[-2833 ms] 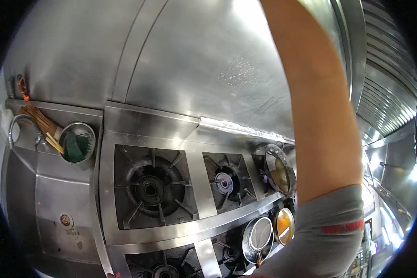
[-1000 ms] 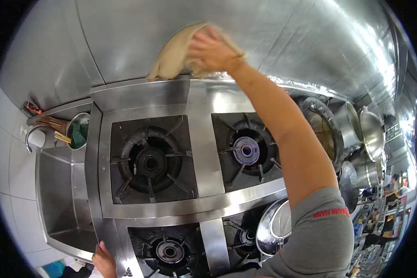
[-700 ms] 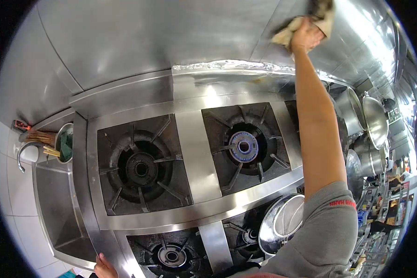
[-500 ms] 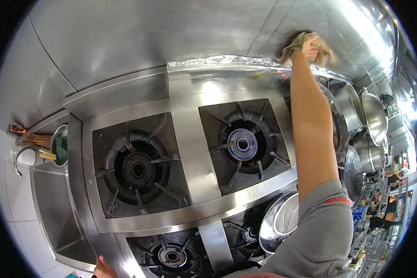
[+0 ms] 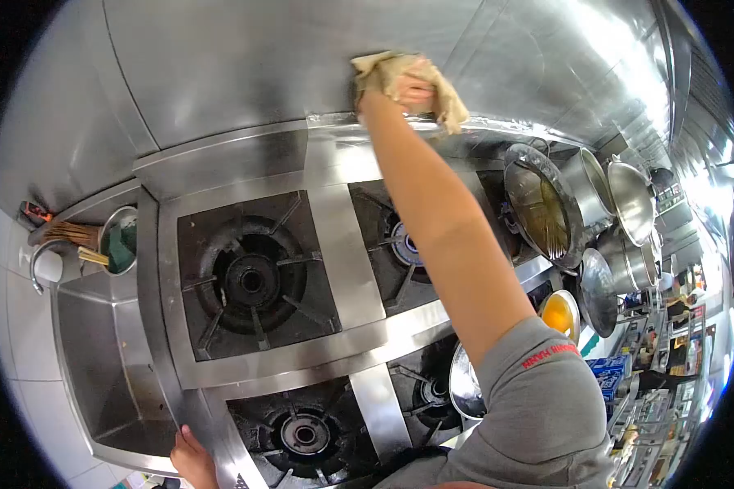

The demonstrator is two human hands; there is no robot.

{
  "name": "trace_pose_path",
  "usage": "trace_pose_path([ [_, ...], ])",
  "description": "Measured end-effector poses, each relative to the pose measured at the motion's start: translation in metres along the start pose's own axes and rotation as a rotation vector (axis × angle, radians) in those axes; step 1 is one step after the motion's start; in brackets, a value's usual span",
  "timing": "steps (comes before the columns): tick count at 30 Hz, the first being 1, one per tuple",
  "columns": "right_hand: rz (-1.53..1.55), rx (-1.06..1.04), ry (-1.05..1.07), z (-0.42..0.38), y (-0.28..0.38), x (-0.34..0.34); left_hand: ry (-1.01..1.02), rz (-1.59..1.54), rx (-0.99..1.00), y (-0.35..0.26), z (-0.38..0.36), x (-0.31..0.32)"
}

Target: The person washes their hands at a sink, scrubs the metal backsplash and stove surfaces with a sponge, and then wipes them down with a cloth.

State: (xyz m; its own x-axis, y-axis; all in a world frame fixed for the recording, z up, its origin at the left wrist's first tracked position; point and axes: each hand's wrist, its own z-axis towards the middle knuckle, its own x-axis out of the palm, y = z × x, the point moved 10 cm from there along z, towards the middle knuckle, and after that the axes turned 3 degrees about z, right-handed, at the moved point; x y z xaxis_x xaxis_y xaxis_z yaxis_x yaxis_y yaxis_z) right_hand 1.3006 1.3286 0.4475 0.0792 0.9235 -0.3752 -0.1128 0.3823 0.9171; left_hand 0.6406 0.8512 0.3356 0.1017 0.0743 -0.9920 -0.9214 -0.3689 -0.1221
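My right hand (image 5: 414,86) presses a beige cloth (image 5: 444,102) against the steel back wall (image 5: 245,65), above the rear burners. Its fingers are closed on the bunched cloth, and part of it hangs down to the right. My right arm stretches across the stove (image 5: 347,253) and partly hides a lit burner (image 5: 404,243) with a blue flame. At the lower left, my left hand (image 5: 192,461) holds the steel edge of the stove beside the sink; some of its fingers are hidden.
The sink (image 5: 98,350) is at left, with a metal pot (image 5: 121,240) and a faucet (image 5: 37,269) behind it. A wok of oil (image 5: 542,208), large pots (image 5: 585,186) and a bowl with orange liquid (image 5: 559,314) stand at right.
My right hand has moved left along the back wall with the cloth. The view has shifted, so the wok and the orange liquid now show. My left hand stays at the stove's edge.
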Motion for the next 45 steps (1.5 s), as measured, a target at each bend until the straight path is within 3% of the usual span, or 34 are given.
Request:
trace_pose_path([
  [3,0.031,-0.052,0.265,-0.077,0.006,0.021,-0.088,0.0,0.058,-0.006,0.0,-0.007],
  [7,0.091,-0.209,0.996,-0.209,0.029,0.01,-0.117,0.045,0.049,-0.006,-0.001,-0.015],
  [10,0.134,-0.488,1.528,-0.309,0.062,-0.051,-0.131,0.13,0.125,-0.01,-0.006,-0.014],
  [12,0.165,-0.72,1.72,-0.361,0.085,-0.127,-0.06,0.082,0.07,-0.009,-0.005,-0.018],
  [14,0.199,-0.938,1.833,-0.398,0.098,-0.213,-0.002,0.071,0.041,0.004,0.0,-0.002],
  [16,0.223,-1.128,1.91,-0.419,0.097,-0.3,0.045,0.058,0.011,-0.007,-0.008,-0.024],
  [18,0.242,-1.288,1.962,-0.423,0.09,-0.381,-0.014,0.013,-0.013,-0.005,-0.012,-0.031],
  [20,0.212,-1.424,1.988,-0.412,0.078,-0.459,0.129,0.038,-0.054,0.002,-0.01,-0.019],
  [22,0.177,-1.57,2.035,-0.401,0.053,-0.529,-0.166,0.019,0.193,0.005,-0.006,0.002],
  [23,0.162,-1.647,2.07,-0.402,0.036,-0.557,-0.098,-0.031,0.118,0.012,-0.018,-0.009],
  [24,0.206,-1.785,1.969,-0.404,0.019,-0.569,-0.656,-0.071,0.216,0.012,-0.043,-0.043],
  [25,0.255,-1.918,1.86,-0.405,0.004,-0.577,-0.243,-0.195,-0.202,0.036,-0.048,-0.052],
  [26,0.124,-1.287,2.212,-0.395,-0.015,-0.57,-0.591,-0.38,-0.141,0.045,-0.082,-0.075],
  [27,-0.044,-0.61,2.405,-0.386,-0.048,-0.568,-0.741,-0.522,-0.099,0.043,-0.126,-0.104],
  [28,-0.057,-0.623,2.45,-0.387,-0.06,-0.583,-0.675,-0.848,-0.096,0.049,-0.152,-0.095],
  [29,-0.005,-0.312,2.652,-0.394,-0.079,-0.607,-0.601,-1.171,-0.081,0.054,-0.178,-0.084],
  [30,0.038,0.032,2.813,-0.403,-0.095,-0.633,-0.464,-1.304,-0.075,0.051,-0.209,-0.078],
  [33,-0.043,0.22,3.049,-0.427,-0.136,-0.691,-0.134,-1.541,-0.049,0.036,-0.305,-0.083],
  [34,0.08,-0.248,3.11,-0.446,-0.15,-0.691,-0.163,-1.545,0.068,0.033,-0.328,-0.097],
  [35,-0.076,-0.402,3.031,-0.459,-0.169,-0.704,-0.185,-1.539,0.181,0.032,-0.347,-0.108],
  [36,-0.147,-0.368,3.108,-0.475,-0.191,-0.722,-0.149,-1.435,0.205,0.036,-0.363,-0.107],
  [37,-0.228,-0.326,3.185,-0.488,-0.211,-0.745,-0.254,-1.409,0.24,0.043,-0.377,-0.11],
  [39,-0.155,-0.895,3.119,-0.508,-0.23,-0.78,-0.133,-1.277,0.201,0.059,-0.399,-0.099],
  [40,-0.426,-0.843,3.055,-0.518,-0.262,-0.784,-0.101,-1.28,0.111,0.08,-0.41,-0.094],
  [41,-0.413,-1.017,3.006,-0.522,-0.259,-0.808,-0.078,-1.293,0.017,0.102,-0.421,-0.086],
  [43,-0.609,-0.095,3.34,-0.544,-0.313,-0.822,-0.145,-1.235,-0.138,0.155,-0.451,-0.087],
  [44,-0.786,0.34,3.354,-0.544,-0.331,-0.832,-0.178,-1.294,-0.171,0.175,-0.467,-0.094],
  [45,-0.807,0.65,3.24,-0.543,-0.341,-0.835,-0.207,-1.359,-0.191,0.194,-0.481,-0.097],
])
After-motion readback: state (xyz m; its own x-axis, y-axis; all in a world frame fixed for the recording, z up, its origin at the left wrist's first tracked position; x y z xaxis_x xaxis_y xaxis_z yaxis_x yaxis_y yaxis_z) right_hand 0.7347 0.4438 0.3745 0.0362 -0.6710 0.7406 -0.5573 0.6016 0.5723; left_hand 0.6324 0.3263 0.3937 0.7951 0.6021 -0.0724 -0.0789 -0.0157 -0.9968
